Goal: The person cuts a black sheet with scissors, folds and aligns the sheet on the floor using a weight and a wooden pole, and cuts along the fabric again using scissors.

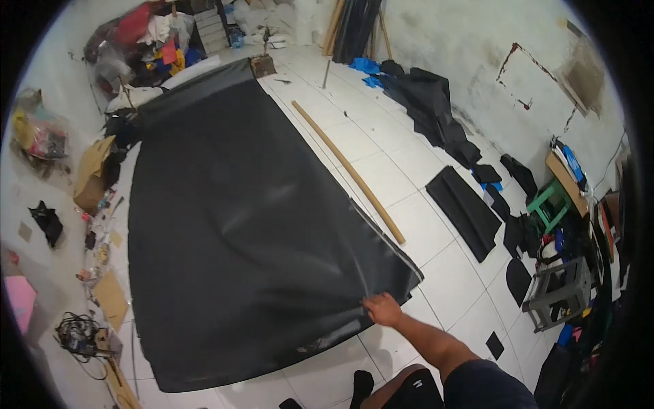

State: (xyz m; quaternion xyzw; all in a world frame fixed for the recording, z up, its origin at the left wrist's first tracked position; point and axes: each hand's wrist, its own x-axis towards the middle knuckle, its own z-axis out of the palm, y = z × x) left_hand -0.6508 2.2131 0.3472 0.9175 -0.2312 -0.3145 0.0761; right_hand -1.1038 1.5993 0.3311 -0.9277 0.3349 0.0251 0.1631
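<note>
A large black sheet lies spread over the white tiled floor, with soft creases toward its lower right part. My right hand is closed on the sheet's near edge, close to its lower right corner. A pale strip runs along the sheet's right edge. Beyond that edge, a long brown tube lies on the tiles. My left hand is out of view.
A folded black piece lies on the floor to the right. Black scraps line the right wall. A grey stool and a green stool stand at right. Bags and clutter fill the back left.
</note>
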